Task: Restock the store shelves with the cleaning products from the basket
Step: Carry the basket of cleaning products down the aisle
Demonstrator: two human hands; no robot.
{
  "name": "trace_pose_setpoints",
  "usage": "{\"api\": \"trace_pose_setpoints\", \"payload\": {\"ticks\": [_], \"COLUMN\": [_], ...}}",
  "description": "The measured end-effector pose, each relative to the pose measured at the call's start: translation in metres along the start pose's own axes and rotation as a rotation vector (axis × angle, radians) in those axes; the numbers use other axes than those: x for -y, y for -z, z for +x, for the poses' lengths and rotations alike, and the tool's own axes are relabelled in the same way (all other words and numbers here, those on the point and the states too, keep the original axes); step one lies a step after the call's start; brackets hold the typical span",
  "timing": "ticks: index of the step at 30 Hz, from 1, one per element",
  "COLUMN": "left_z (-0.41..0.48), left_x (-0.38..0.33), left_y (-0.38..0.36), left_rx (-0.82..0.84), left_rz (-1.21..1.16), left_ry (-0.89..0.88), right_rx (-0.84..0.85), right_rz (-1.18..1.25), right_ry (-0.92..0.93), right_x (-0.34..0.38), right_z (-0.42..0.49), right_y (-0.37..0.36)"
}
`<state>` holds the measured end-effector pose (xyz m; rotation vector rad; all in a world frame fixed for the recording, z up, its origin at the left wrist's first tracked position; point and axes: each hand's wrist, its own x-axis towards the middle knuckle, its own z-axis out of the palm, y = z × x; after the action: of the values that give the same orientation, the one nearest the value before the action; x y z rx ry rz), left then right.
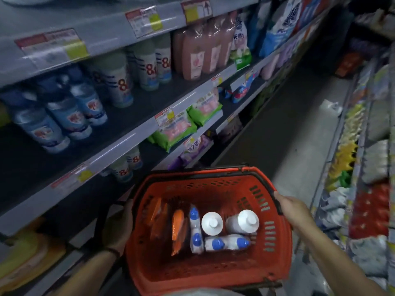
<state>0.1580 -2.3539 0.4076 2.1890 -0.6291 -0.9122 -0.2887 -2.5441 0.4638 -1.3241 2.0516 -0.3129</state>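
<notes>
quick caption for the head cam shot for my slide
Left hand and right hand hold a red basket of white bottles and orange packs beside cleaning-product shelves.

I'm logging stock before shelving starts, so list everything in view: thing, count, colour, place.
basket: one, red, held before the shelves
white-capped bottles: two, white, upright in the basket
blue-capped bottles: four caps visible, white, lying in the basket
orange packets: at least two, orange, basket's left side
84 bottles: several, pale, middle shelf and lower shelf
blue bottles: several, blue, middle shelf, left
pink bottles: several, pink, middle shelf, right
green packs: a few, green and pink, lower shelf
price tags: many, red and yellow, shelf edges
left hand: grips the basket's left side
right hand: grips the basket's right rim
</notes>
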Motion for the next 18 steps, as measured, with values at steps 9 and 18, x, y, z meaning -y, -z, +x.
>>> {"api": "trace_pose_setpoints", "payload": {"ticks": [9, 18], "left_z": [0.036, 0.036], "left_x": [-0.025, -0.019], "left_y": [-0.019, -0.037], "left_rx": [-0.085, -0.227], "left_rz": [-0.192, -0.321], "left_ry": [0.129, 0.299], "right_rx": [0.041, 0.148], "right_rz": [-0.094, -0.186], "right_ry": [0.04, 0.092], "right_x": [0.089, 0.149], "right_z": [0.09, 0.151], "right_y": [-0.007, -0.037]}}
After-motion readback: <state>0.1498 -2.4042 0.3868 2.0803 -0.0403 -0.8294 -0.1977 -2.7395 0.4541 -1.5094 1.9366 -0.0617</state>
